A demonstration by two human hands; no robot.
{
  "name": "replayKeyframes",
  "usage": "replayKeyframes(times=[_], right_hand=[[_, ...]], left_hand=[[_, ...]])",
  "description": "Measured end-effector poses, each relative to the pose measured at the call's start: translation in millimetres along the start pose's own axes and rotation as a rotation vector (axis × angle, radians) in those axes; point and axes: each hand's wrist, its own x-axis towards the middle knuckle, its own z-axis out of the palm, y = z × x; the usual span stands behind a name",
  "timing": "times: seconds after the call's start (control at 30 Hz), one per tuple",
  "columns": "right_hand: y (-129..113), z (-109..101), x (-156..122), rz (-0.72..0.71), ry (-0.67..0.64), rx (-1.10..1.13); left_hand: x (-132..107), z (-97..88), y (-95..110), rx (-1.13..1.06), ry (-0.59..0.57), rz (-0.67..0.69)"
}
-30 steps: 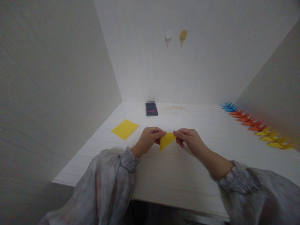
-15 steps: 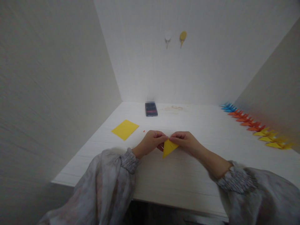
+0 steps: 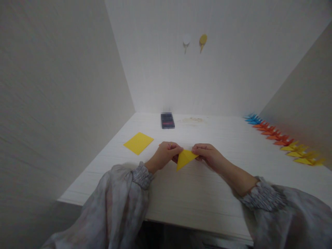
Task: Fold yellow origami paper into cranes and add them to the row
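Note:
A folded piece of yellow origami paper (image 3: pixel 185 158), roughly triangular with one corner pointing down toward me, is held between both hands above the table. My left hand (image 3: pixel 166 154) pinches its upper left corner between thumb and fingers; a ring shows on one finger. On the other side, my right hand (image 3: pixel 206 154) is closed on the upper right corner. The fingers behind the paper are partly hidden. Left of my hands lies a flat yellow sheet (image 3: pixel 138 143).
A row of folded paper cranes (image 3: pixel 284 140) in blue, orange and yellow runs along the right side of the white table (image 3: pixel 197 200). A dark blurred-out object (image 3: pixel 167 120) lies near the back wall. Two hooks, white (image 3: pixel 186 40) and yellow (image 3: pixel 203 39), are on that wall.
My hands have moved apart along the paper's upper edge, the left one slightly left and up. More of the paper shows between them, and its lower tip has shifted left and up.

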Motion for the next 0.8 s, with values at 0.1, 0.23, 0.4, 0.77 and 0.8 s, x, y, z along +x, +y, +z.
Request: replayKeyframes(times=[0.1, 0.23, 0.4, 0.77, 0.8], right_hand=[[0, 2, 0, 0.008, 0.012, 0.043], [-4, -6, 0, -0.017, 0.05, 0.115], [-9, -24, 0, -0.151, 0.142, 0.184], [7, 19, 0, -0.061, 0.051, 0.027], [8, 19, 1, -0.06, 0.08, 0.011]], left_hand=[[-1, 0.7, 0, -0.005, 0.002, 0.0], [3, -6.5, -2, -0.015, 0.043, 0.034], [8, -19.0, -3, -0.103, 0.134, 0.129], [12, -2.1, -12, -0.063, 0.107, 0.158], [12, -1.7, -13, -0.053, 0.095, 0.165]])
